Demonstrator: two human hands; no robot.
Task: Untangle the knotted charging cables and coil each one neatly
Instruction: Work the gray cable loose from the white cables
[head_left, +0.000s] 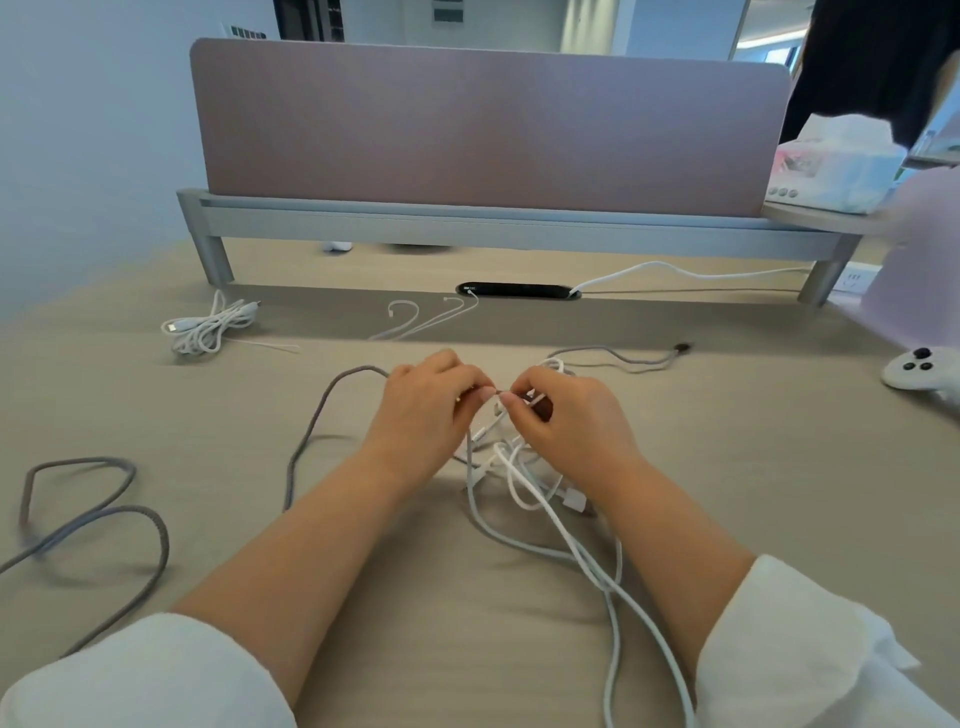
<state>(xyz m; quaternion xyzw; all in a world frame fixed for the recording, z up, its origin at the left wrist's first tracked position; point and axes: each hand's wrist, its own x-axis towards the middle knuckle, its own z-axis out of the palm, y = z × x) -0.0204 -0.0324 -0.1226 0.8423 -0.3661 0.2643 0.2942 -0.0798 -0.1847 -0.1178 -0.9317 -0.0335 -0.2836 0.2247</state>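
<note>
Left hand: my left hand (426, 410) is over the middle of the tabletop (753, 493). Thumb and forefinger are drawn narrow in a pinch on a short dark strand at the top of the tangle (511, 467), and the other fingers curl under.
Right hand: my right hand (566, 415) faces it, fingertips almost touching the left ones, pinching the same strand. I cannot tell which cable that strand belongs to.
Tangle: white cables (587, 561) knotted together just under and between my hands, with a white plug (571, 501) showing below my right wrist.
White cables: several run from the tangle toward the near edge between my forearms, closer to the right one.
Grey cable (311, 431): it arcs out from behind my left hand and drops toward the near edge beside my left forearm. More grey loops lie by the near left edge.
Grey end (628, 361): a further grey stretch lies beyond my right hand and ends in a dark plug toward the right edge.
Bundle (208, 327): a white cable loosely gathered, well apart from the tangle, near the far left corner.
Divider (488, 124): a pink panel standing on a grey rail along the far edge.
Slot (517, 289): a dark cable slot in the tabletop just before the divider, with thin white cords leading out on both sides.
Controller (914, 371): white, at the right edge.
Tissue box (831, 166): on a shelf by the far right corner.
Sleeves (145, 675): white, pushed up both forearms.
</note>
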